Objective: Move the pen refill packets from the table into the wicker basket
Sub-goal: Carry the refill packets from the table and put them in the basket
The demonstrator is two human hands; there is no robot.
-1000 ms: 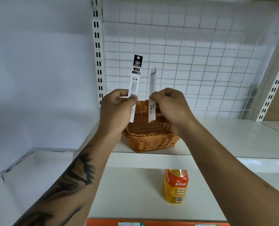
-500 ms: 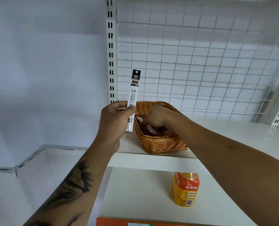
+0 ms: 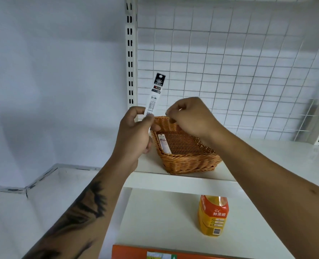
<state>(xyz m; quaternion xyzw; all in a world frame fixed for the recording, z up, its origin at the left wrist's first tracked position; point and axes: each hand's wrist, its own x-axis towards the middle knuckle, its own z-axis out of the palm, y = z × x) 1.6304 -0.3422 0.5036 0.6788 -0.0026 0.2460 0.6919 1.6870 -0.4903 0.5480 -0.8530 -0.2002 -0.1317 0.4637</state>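
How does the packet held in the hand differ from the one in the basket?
The held packet stands nearly upright, pinched at its lower end by the left hand; the basket packet lies flat along the left wall of the wicker basket. The held packet has a black header at its top; the basket packet looks mostly white. Both are long, narrow strips.
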